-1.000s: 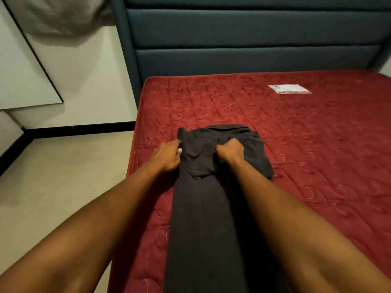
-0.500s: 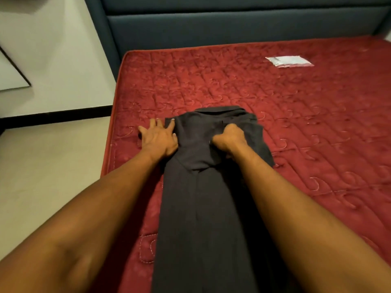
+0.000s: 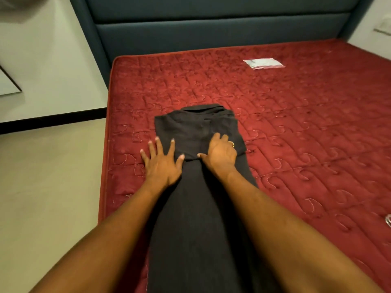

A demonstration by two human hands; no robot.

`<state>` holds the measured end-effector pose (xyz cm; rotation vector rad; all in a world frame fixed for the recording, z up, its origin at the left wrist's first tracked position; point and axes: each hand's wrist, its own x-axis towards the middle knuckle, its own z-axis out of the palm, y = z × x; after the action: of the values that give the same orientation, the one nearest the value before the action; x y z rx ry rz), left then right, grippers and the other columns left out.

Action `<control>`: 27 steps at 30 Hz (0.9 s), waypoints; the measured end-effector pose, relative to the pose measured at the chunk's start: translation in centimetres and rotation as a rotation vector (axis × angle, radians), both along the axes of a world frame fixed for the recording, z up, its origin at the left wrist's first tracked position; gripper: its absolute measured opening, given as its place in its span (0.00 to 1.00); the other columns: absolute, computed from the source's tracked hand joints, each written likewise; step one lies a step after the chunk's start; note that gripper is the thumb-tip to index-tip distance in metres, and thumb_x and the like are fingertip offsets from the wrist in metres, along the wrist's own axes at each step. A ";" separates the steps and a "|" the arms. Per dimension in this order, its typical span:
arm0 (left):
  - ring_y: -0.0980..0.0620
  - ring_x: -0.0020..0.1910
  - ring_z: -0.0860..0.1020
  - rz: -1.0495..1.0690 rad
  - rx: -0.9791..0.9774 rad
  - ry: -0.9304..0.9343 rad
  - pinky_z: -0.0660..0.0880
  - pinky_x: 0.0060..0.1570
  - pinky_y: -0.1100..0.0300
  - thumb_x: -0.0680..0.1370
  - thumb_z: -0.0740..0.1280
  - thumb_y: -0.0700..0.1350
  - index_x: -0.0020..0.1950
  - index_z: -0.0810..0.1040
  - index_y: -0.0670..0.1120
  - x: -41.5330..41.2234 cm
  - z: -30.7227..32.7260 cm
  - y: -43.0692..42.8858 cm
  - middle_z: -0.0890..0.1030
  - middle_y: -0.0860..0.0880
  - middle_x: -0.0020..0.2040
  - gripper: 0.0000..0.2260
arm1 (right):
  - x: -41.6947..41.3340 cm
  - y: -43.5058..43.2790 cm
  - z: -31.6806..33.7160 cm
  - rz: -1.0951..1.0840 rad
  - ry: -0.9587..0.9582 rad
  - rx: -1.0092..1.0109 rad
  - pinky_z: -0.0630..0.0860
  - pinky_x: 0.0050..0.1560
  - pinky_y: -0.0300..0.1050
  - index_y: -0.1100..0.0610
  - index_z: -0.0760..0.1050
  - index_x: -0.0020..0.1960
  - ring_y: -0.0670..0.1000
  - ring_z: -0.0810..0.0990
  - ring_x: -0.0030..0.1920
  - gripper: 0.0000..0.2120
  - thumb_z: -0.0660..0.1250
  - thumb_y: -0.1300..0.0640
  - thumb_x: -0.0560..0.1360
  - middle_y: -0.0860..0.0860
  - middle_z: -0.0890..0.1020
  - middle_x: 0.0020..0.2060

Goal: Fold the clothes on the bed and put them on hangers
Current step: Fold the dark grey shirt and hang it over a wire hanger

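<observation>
Left to right. Your left hand (image 3: 161,163), curled on the cloth a second ago, now lies flat with fingers spread wide, half on the red mattress (image 3: 131,115) and half on the left edge of the dark grey garment (image 3: 196,132). The garment lies near the mattress's left side, its far end folded back toward you. Your right hand (image 3: 220,154), knuckled shut half a second ago, has opened and presses the flap flat. A white packet (image 3: 263,64) lies well apart. The fold appears set and under smoothing; hanging is not yet begun.
</observation>
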<state>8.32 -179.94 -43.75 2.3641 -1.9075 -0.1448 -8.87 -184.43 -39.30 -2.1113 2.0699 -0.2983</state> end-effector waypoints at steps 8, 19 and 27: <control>0.31 0.80 0.43 0.065 0.017 -0.130 0.40 0.74 0.29 0.82 0.46 0.67 0.83 0.49 0.46 -5.8 2.5 10.6 0.46 0.32 0.81 0.36 | -9.0 9.3 1.5 -0.042 -0.075 -0.056 0.75 0.60 0.54 0.59 0.72 0.64 0.63 0.77 0.62 0.23 0.73 0.50 0.74 0.60 0.77 0.62; 0.35 0.81 0.45 -0.485 0.110 -0.020 0.43 0.78 0.37 0.84 0.50 0.63 0.82 0.57 0.48 -29.1 5.4 15.1 0.50 0.35 0.82 0.31 | -29.8 21.6 0.8 -0.172 -0.071 0.106 0.77 0.57 0.53 0.58 0.81 0.56 0.64 0.81 0.58 0.15 0.69 0.51 0.74 0.62 0.81 0.56; 0.35 0.81 0.46 -0.770 0.307 0.026 0.49 0.79 0.41 0.84 0.53 0.62 0.84 0.52 0.50 -37.6 2.9 15.8 0.49 0.37 0.82 0.31 | -40.0 21.2 0.9 -0.390 0.065 0.087 0.71 0.67 0.59 0.60 0.69 0.70 0.63 0.71 0.69 0.27 0.69 0.51 0.75 0.60 0.72 0.68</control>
<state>-29.32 -164.17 -40.81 1.6007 -2.8348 -0.5483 -48.90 -163.27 -38.43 -1.6794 2.4768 -0.1851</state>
